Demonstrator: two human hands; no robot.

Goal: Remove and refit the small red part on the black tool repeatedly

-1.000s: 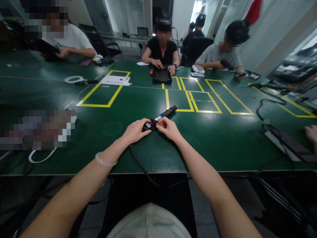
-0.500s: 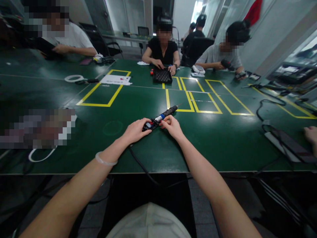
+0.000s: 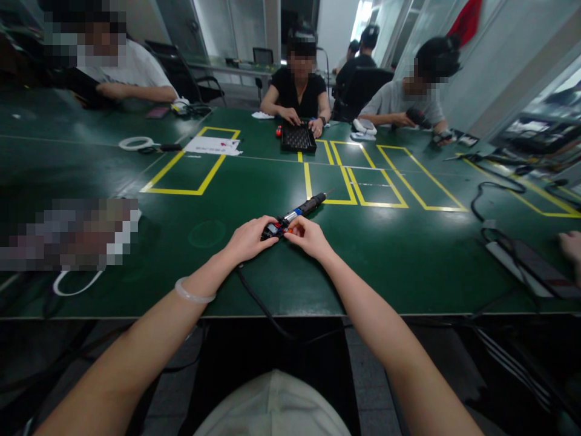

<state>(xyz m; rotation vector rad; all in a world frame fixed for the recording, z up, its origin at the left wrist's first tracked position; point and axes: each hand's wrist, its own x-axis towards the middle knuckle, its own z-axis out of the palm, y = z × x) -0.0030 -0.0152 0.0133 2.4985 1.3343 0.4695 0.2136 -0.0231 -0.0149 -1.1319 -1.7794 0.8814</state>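
Two-handed: pinches near-left end of slim black, silver and blue pen-shaped tool [image 3: 301,210] in left grip [image 3: 251,238]; curls right grip [image 3: 309,235] at small orange part [image 3: 289,230], cannot tell if pinched. Aims tool far right over near middle of glossy green surface [image 3: 385,260].

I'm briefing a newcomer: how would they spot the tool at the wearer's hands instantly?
On the green table, toward its near edge, the wearer's left hand and right hand almost meet. A slim tool slants away from the left hand, up to the right. Silver and blue bands along its black body set it apart from the plain black cable nearby.
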